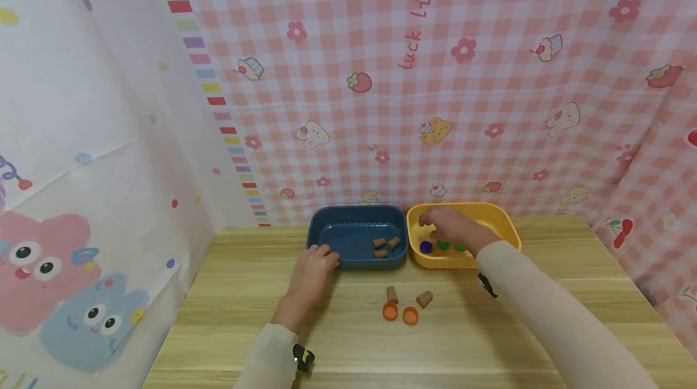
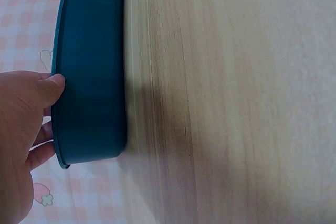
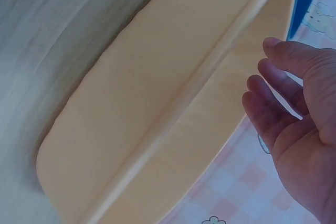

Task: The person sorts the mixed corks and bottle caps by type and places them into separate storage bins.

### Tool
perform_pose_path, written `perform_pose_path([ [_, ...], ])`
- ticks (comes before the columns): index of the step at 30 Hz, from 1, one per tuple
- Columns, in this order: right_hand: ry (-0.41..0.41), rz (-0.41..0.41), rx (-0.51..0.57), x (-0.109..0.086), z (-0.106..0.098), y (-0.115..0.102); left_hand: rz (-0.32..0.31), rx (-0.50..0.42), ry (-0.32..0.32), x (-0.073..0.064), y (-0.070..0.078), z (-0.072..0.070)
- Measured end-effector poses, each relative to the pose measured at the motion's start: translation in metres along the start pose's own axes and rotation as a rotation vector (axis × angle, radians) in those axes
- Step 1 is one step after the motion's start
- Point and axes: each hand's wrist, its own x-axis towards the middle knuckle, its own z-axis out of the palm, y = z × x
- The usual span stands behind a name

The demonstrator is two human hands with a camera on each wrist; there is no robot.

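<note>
At the near left corner of a blue plastic bin [image 1: 343,235], my left hand [image 1: 316,271] pinches the rim, its thumb [image 2: 55,82] on the outer wall and other fingers behind the rim. Three corks [image 1: 380,253] lie in the bin's right end. My right hand [image 1: 452,227] hovers over a yellow bin [image 1: 503,225], fingers loosely bent and apart with nothing between them. Below that hand, a blue cap [image 1: 426,247] and green caps [image 1: 443,244] lie in the yellow bin, partly hidden by the arm.
In front of the bins, two corks [image 1: 424,299] and two orange caps [image 1: 410,316] lie on the wooden table [image 1: 348,346]. A pink checked cloth [image 1: 337,104] hangs right behind the bins. Another patterned cloth [image 1: 109,135] hangs at the left.
</note>
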Motion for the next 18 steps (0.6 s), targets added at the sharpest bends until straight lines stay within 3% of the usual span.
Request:
perform_pose_path([
  [12,0.127,-0.111,0.061,-0.019,0.001,-0.008,0.013,0.002,0.025,0.0,0.0,0.001],
  [18,0.191,-0.102,0.081,-0.036,-0.002,-0.015,0.004,0.0,0.017,-0.001,0.0,0.003],
])
